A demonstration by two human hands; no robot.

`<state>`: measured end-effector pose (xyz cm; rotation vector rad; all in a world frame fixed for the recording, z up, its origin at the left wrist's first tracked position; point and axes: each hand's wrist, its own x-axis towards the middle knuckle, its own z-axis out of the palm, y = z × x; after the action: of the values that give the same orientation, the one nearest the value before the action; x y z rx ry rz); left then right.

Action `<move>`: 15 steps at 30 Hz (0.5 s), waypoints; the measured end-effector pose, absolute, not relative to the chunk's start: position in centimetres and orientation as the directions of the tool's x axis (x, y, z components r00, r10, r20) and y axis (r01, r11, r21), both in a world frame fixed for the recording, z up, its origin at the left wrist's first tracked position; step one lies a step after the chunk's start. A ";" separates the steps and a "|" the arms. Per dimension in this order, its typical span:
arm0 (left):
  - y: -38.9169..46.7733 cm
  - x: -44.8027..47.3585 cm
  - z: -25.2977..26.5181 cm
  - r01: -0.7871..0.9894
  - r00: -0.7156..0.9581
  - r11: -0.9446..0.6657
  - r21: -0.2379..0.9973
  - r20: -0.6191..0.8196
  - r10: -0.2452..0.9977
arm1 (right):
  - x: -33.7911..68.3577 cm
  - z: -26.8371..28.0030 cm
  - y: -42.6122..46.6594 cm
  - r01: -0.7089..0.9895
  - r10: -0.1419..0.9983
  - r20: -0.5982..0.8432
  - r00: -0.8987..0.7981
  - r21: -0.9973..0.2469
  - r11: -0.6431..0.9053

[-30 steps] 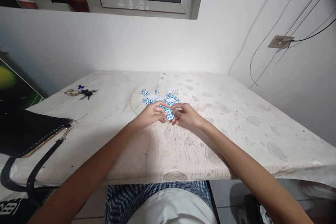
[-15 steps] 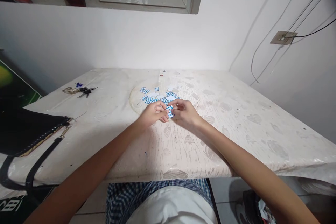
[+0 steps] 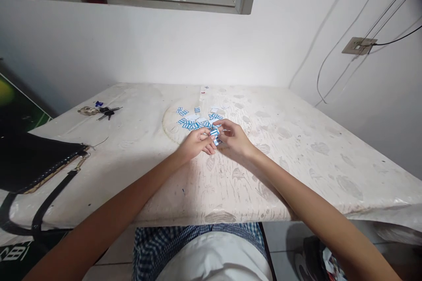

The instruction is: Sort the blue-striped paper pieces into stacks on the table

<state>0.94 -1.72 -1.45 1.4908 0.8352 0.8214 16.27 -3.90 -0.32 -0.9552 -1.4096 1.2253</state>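
Risk: a loosened fingertip pinch could let the blue-and-white pieces slip and mix with the scattered pieces. Held ones sit between left hand and right hand, both pinched narrow on them; scatter lies just beyond, far side of counter.

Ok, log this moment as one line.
left hand: holding blue-striped cards | right hand: touching same cards | loose cards: spread on table beyond hands | keys: left of loose cards
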 end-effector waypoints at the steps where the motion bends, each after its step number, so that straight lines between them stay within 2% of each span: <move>1: -1.7 0.9 -1.5 0.048 0.493 -0.069 0.996 0.036 0.869 | 16.2 -0.4 -3.9 -0.043 0.966 0.181 -0.186 -0.983 0.176; 7: -1.8 0.9 -1.5 0.048 0.495 -0.100 0.994 0.063 0.866 | 16.3 -0.3 -3.8 0.113 0.955 0.244 -0.170 -0.958 0.265; 15: -1.8 0.9 -1.7 0.045 0.497 -0.117 0.992 0.079 0.864 | 16.3 -0.4 -3.7 0.122 0.956 0.240 -0.167 -0.957 0.262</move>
<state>0.86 -1.76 -1.74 1.5376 0.8171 0.8493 16.34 -3.73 -0.36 -1.0417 -1.5350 1.0509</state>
